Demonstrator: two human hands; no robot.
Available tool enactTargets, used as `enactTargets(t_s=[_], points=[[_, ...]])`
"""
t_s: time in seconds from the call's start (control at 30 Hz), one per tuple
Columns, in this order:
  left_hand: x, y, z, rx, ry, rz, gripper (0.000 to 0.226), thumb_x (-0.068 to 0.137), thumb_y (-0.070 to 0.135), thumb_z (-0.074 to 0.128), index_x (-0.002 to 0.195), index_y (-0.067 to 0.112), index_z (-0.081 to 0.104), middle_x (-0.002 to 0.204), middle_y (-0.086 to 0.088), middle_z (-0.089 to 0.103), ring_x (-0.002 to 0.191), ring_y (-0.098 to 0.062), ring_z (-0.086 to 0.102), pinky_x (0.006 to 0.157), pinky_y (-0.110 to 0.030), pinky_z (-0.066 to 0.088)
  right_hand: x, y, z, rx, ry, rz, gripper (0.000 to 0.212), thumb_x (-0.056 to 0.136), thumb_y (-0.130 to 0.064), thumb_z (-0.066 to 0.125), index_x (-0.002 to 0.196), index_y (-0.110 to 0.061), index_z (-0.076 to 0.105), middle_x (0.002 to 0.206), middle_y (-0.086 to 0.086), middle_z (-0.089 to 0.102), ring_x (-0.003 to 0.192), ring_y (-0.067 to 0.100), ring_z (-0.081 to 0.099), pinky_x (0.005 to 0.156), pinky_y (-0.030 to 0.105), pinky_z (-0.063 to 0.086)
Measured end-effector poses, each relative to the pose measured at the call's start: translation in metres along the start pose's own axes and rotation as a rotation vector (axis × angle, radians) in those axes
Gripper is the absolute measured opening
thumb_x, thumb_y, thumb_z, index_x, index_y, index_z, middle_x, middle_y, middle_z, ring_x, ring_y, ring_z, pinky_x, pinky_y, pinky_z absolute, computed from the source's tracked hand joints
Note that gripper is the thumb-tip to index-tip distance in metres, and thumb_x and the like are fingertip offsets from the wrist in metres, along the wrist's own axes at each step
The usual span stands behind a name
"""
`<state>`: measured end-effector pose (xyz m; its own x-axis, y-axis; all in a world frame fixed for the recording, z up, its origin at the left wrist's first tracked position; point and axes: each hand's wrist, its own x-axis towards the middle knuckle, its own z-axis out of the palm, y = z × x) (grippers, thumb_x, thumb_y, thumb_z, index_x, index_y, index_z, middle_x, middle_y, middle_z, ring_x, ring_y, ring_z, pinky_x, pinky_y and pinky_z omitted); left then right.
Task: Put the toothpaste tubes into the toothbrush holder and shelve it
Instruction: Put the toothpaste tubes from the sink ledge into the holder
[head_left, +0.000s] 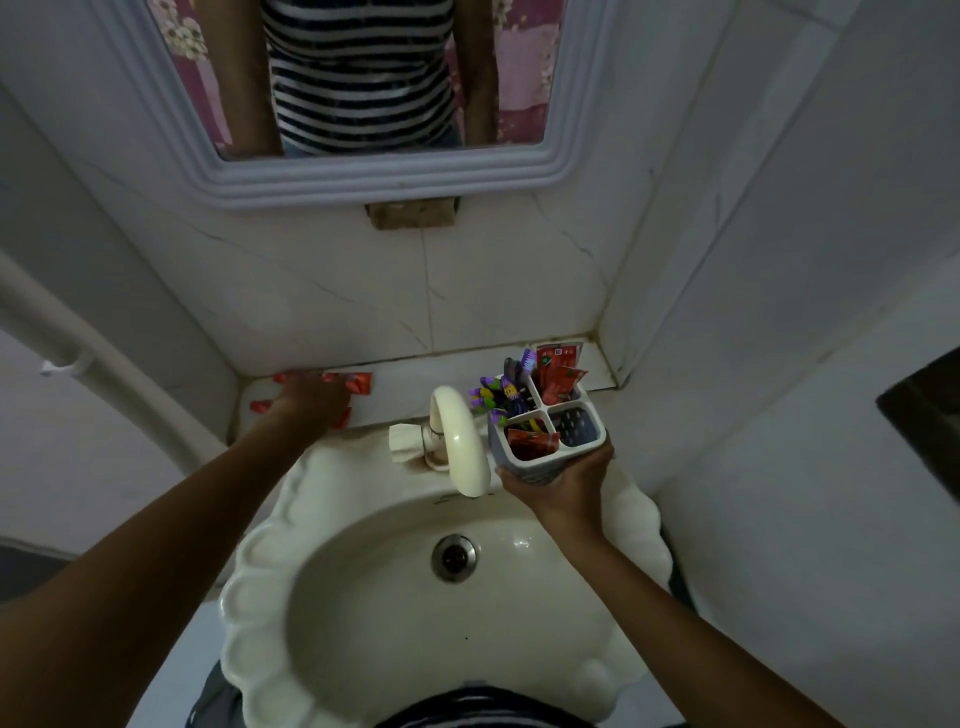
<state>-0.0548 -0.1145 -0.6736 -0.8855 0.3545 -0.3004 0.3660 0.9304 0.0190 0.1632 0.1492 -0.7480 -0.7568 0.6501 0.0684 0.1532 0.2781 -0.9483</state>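
Right hand (563, 480), centre right: we grip the toothbrush holder (548, 434) from below, over the sink (363, 597). Left hand (311, 402), centre left: laid on loose toothpaste tubes (358, 383) on the shelf (405, 389); closure indeterminate. Risk: holder tilts, spilling contents into the basin.

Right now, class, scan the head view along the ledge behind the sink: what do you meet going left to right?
Left hand on the red toothpaste tubes → cream tap → toothbrush holder gripped by the right hand.
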Motion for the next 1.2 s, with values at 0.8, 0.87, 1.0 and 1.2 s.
enactTargets(t_s=[0.8,0.87,1.0,1.2], points=[[-0.069,0.215,-0.099,-0.414,0.223,0.691,0.022,0.083,0.031,0.071,0.097,0.018,0.062,0.093,-0.001,0.072,0.084,-0.02,0.067,0.066,-0.028,0.049,-0.001,-0.003,0.004,-0.009,0.003,0.116,0.135,0.041,-0.045,0.103,0.148,-0.021,0.024,0.143,-0.005,0.043,0.125,0.009,0.054,0.089,0.006,0.052],[-0.067,0.209,-0.093,-0.393,0.231,0.692,0.024,0.081,0.036,0.071,0.099,0.02,0.066,0.095,0.004,0.074,0.084,-0.016,0.069,0.07,-0.031,0.056,0.0,-0.004,0.002,-0.015,0.009,0.091,0.131,0.044,-0.033,0.105,0.148,-0.015,0.027,0.141,-0.004,0.046,0.121,0.006,0.054,0.086,0.0,0.047],[-0.058,0.171,-0.098,-0.417,0.455,0.606,0.018,0.088,0.038,0.064,0.099,0.025,0.068,0.092,0.01,0.075,0.077,-0.008,0.069,0.064,-0.024,0.052,-0.001,-0.003,0.001,0.021,0.038,0.111,0.137,0.036,-0.05,0.104,0.147,-0.018,0.03,0.144,0.002,0.052,0.127,0.016,0.061,0.098,0.036,0.061],[0.0,0.054,-0.044,-0.238,0.352,0.145,0.035,0.088,0.018,0.062,0.123,0.023,0.062,0.125,-0.003,0.065,0.113,-0.025,0.06,0.091,-0.033,0.047,-0.004,-0.003,0.003,0.027,0.052,0.082,0.145,0.033,-0.082,0.087,0.145,-0.012,0.028,0.145,0.009,0.049,0.129,0.022,0.059,0.101,0.033,0.055]])
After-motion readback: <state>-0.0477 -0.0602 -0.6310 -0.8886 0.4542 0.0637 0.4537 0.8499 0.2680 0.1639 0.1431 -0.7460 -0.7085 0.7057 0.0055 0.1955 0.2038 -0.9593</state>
